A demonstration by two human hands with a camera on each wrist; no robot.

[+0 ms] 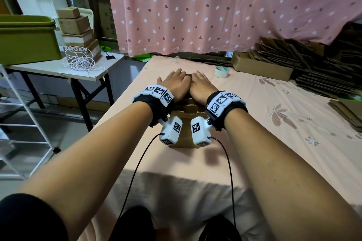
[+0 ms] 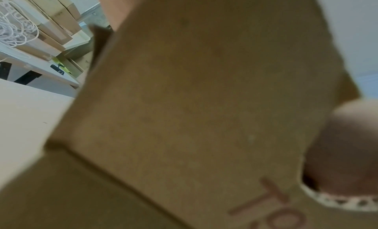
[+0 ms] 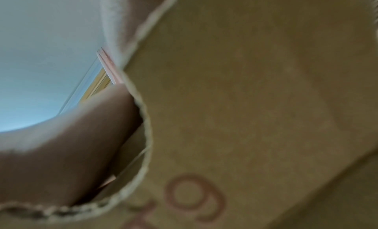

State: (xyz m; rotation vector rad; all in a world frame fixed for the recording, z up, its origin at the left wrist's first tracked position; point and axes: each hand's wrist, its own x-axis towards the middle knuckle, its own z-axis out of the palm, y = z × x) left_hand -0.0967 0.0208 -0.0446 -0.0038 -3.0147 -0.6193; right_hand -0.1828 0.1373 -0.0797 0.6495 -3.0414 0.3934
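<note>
A brown cardboard box (image 1: 185, 112) lies on the pink sheet (image 1: 264, 123) in front of me. My left hand (image 1: 175, 82) and right hand (image 1: 202, 86) lie side by side, palms down, fingers straight, pressing on its top flaps. Both wrist views are filled by blurred cardboard (image 2: 194, 103) (image 3: 255, 103) with reddish printed letters. Each shows a thumb (image 2: 347, 143) (image 3: 71, 143) sitting at a rounded cut-out in a flap edge. Most of the box is hidden under my hands and wrist bands.
A roll of tape (image 1: 221, 72) lies just beyond my right hand. Behind it are an open carton (image 1: 260, 68) and a pile of flattened cardboard (image 1: 313, 64). A side table on the left carries a green tub (image 1: 25, 39), small boxes (image 1: 76, 29) and white cord (image 1: 80, 60).
</note>
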